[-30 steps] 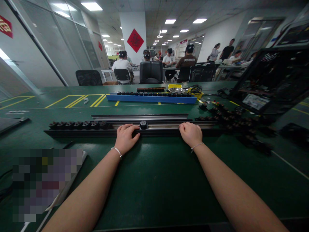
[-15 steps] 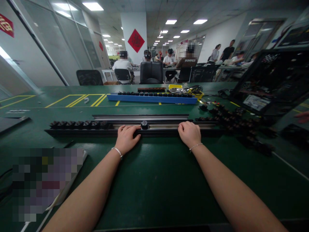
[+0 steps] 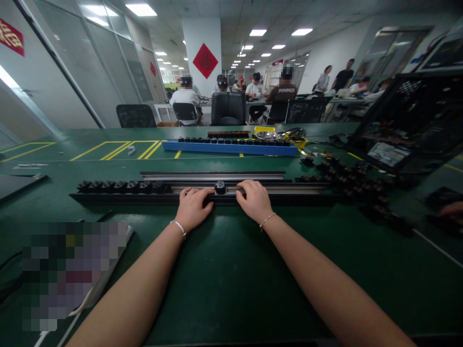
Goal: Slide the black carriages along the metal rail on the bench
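Note:
A long black rail [image 3: 289, 199] with a metallic inner channel lies across the green table in front of me. Inside the channel, between my hands, sits a small black block-like part [image 3: 220, 188]. My left hand [image 3: 195, 205] is bent over the rail's front wall, fingers inside and thumb in front; its index fingertip is at the part's left side. To the right of the part, my right hand [image 3: 255, 200] is over the rail with thumb and fingers apart, nothing visible between them. Several similar black parts [image 3: 119, 187] stand in a row at the rail's left end.
Behind lies another metal rail [image 3: 213, 175], then a blue rail [image 3: 231, 148] filled with black parts. Loose black parts [image 3: 347, 178] are heaped at right, near an open black case [image 3: 405, 115]. A blurred-out flat item [image 3: 79, 270] lies at left. Another person's hand [image 3: 452, 209] shows far right.
My right hand has moved left along the rail, closer to the small black part, and its fingers have opened. My left hand stays at the rail. The other person's hand has moved lower.

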A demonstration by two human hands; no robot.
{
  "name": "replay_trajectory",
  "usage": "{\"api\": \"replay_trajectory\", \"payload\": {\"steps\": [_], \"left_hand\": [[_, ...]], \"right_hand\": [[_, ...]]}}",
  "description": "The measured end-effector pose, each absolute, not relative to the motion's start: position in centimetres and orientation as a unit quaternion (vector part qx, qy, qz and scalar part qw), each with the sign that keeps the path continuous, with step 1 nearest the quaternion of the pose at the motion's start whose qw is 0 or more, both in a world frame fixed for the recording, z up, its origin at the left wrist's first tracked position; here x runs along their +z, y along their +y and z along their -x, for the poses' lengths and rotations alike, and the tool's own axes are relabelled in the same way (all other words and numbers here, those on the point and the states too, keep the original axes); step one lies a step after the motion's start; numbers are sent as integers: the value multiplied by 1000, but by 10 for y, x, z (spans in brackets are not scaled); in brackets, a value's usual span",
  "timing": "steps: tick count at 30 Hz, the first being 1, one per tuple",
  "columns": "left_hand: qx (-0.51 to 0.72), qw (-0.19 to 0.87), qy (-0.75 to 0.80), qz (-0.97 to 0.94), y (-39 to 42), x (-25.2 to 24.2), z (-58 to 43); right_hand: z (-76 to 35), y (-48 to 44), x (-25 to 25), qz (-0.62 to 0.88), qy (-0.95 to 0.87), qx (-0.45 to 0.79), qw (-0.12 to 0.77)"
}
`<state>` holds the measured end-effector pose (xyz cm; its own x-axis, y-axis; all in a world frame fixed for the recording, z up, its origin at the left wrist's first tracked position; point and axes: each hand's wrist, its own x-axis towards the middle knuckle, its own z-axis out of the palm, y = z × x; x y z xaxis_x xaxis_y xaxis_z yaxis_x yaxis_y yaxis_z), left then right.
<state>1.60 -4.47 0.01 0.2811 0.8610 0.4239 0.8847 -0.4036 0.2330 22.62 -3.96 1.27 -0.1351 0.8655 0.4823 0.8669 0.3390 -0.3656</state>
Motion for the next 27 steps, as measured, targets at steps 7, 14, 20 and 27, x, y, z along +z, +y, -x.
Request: {"api": "replay_trajectory", "payload": {"steps": [7, 14, 20, 27], "left_hand": [[-242, 34, -545, 802, -45, 1, -16], [-244, 23, -545, 802, -44, 1, -16], [-242, 15, -546, 802, -46, 2, -18], [-236, 18, -552, 800, -46, 2, -18]], "right_hand": [[-193, -30, 19, 604, -732, 30, 313], [-180, -26, 18, 612, -736, 17, 288], [-180, -27, 17, 621, -729, 2, 286], [-179, -27, 15, 618, -730, -7, 293]]}}
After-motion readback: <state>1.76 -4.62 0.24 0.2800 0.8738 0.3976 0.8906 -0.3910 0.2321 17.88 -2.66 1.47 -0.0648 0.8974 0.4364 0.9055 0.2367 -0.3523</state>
